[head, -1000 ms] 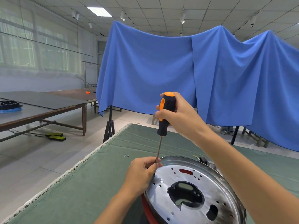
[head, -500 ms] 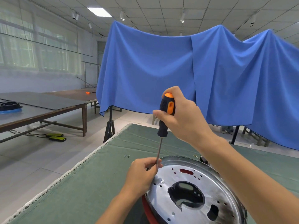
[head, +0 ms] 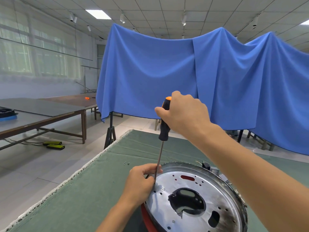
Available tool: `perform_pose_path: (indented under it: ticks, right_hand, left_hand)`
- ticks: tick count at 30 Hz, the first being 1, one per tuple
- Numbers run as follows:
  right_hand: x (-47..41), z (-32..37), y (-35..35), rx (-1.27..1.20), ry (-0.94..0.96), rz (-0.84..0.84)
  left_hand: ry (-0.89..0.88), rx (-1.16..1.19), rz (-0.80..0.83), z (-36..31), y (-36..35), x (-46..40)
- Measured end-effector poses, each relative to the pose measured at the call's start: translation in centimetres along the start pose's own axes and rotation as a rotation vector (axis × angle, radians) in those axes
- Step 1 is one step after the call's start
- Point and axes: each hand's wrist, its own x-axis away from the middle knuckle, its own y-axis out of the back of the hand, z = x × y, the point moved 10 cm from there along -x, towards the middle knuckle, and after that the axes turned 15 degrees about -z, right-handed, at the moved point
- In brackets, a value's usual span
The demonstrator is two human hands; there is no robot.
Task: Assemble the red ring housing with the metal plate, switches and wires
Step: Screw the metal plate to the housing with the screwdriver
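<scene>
Screwdriver met metal plate on the bench

The right hand gripped the screwdriver upright; the left hand pinched its shaft at the metal plate's ten o'clock edge, atop the red ring housing.

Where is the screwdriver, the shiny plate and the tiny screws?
screwdriver [head: 164, 129]: head view, on the black handle.
shiny plate [head: 215, 196]: head view, on its bare silver face.
tiny screws [head: 126, 163]: head view, on the little pair lying on the green mat.

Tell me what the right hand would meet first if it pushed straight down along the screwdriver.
Probably the left hand, pinching the shaft just above the shiny round metal plate; depth is unclear.
</scene>
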Motion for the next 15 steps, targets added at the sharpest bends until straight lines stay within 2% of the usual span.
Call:
perform_pose_path:
  ticks: [5,9,13,15]
  right_hand:
    - [0.1,1.7,-1.4,-0.097,0.103,0.144]
    - [0.4,3.2,-1.8,-0.082,0.181,0.402]
    - [-0.6,4.5,-0.4,0.152,0.303,0.232]
    - [-0.5,4.4,-1.1,0.150,0.266,0.315]
  left_hand:
    - [0.056,0.051,-0.042,1.0,0.1,-0.2]
    - [0.022,-0.001,-0.110,0.6,0.8,-0.2]
    - [0.096,-0.033,-0.063,1.6,0.4,-0.3]
    - [0.157,0.031,-0.006,1.6,-0.2,0.1]
